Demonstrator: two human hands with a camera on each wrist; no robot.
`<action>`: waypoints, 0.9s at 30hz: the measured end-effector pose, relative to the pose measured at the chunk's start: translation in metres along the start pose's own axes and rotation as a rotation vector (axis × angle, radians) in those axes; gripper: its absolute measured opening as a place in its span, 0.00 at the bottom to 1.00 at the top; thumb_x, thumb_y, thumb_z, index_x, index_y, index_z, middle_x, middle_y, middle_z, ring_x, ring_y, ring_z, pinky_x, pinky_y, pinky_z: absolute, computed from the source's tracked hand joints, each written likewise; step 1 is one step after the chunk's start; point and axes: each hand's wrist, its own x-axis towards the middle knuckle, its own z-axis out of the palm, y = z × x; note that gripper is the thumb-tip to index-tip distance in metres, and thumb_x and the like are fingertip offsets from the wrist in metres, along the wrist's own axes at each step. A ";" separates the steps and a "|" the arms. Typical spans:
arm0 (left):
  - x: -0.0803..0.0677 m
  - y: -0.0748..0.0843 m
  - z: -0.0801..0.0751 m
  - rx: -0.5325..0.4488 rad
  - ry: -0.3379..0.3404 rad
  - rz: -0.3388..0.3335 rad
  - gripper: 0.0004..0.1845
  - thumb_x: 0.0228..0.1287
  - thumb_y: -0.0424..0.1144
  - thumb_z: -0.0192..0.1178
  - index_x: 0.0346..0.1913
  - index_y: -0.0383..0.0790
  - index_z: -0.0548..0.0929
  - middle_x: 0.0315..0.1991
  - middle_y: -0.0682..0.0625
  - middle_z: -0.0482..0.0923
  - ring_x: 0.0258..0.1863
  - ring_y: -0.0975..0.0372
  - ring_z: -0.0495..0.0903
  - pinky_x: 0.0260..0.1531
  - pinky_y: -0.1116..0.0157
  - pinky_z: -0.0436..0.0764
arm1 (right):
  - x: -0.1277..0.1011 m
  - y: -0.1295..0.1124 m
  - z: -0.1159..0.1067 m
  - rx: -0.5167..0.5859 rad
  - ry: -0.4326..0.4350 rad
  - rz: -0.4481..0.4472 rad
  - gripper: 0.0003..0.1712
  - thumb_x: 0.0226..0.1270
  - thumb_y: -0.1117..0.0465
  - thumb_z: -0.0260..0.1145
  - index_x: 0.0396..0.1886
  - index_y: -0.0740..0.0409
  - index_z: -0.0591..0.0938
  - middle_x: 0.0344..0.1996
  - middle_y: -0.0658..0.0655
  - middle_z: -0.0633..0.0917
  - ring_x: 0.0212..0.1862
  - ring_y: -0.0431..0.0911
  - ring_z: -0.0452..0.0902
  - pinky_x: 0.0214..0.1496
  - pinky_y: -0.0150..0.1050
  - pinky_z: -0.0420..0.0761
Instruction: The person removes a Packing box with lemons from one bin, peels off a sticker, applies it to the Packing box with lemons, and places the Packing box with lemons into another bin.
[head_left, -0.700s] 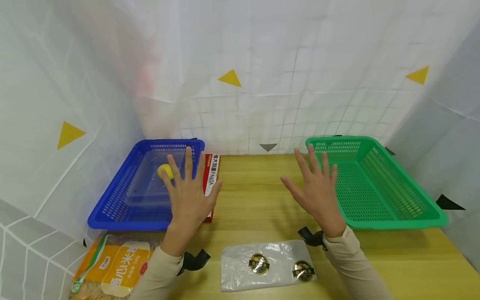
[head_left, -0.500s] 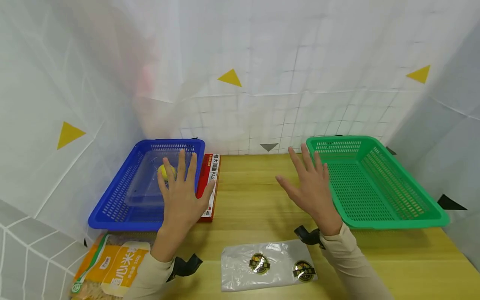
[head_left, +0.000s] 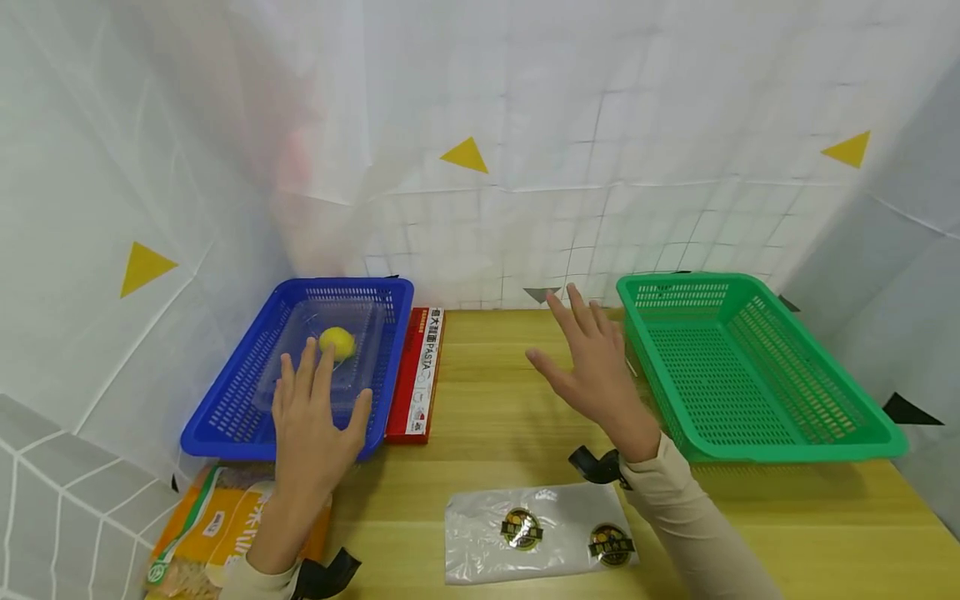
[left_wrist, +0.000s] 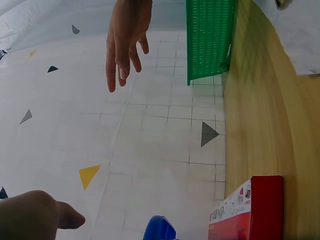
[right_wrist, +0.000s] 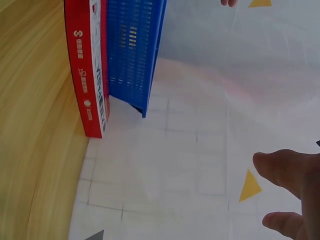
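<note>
My left hand (head_left: 311, 417) hovers open, fingers spread, over the near edge of the blue basket (head_left: 225, 417). The basket holds a clear plastic box (head_left: 352, 333) with a yellow lemon-like fruit (head_left: 337, 342) in it. A red pasta box (head_left: 415, 375) lies along the basket's right side. My right hand (head_left: 588, 367) is raised open above the wooden table (head_left: 510, 417), just left of the green basket (head_left: 757, 375). Neither hand holds anything. The left wrist view catches the right hand (left_wrist: 125, 40) and the green basket (left_wrist: 210, 35).
A clear bag with two round labels (head_left: 536, 529) lies at the near middle of the table. An orange noodle packet (head_left: 198, 533) sits at the near left under my left forearm. White gridded sheets with yellow triangles wall the table on three sides.
My left hand has drawn back toward me and to the left, uncovering the pasta box and the fruit. The right hand has drifted left, away from the green basket.
</note>
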 end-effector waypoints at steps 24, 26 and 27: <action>-0.042 -0.042 -0.021 -0.008 0.076 -0.229 0.36 0.69 0.43 0.65 0.75 0.31 0.68 0.76 0.29 0.58 0.77 0.33 0.48 0.71 0.31 0.45 | 0.055 -0.034 0.035 0.165 -0.144 -0.105 0.47 0.74 0.41 0.66 0.84 0.49 0.58 0.82 0.60 0.55 0.78 0.65 0.53 0.73 0.69 0.58; -0.045 -0.048 -0.021 -0.015 0.130 -0.257 0.34 0.69 0.41 0.66 0.73 0.29 0.70 0.74 0.28 0.60 0.76 0.33 0.51 0.71 0.31 0.46 | 0.058 -0.036 0.038 0.173 -0.146 -0.112 0.46 0.74 0.42 0.66 0.84 0.50 0.59 0.82 0.60 0.55 0.78 0.65 0.54 0.73 0.68 0.58; -0.046 -0.050 -0.021 -0.020 0.159 -0.269 0.33 0.68 0.40 0.66 0.71 0.28 0.72 0.73 0.28 0.62 0.75 0.33 0.52 0.71 0.31 0.47 | 0.059 -0.037 0.039 0.180 -0.150 -0.115 0.46 0.75 0.42 0.66 0.84 0.50 0.59 0.82 0.60 0.56 0.78 0.64 0.54 0.73 0.67 0.59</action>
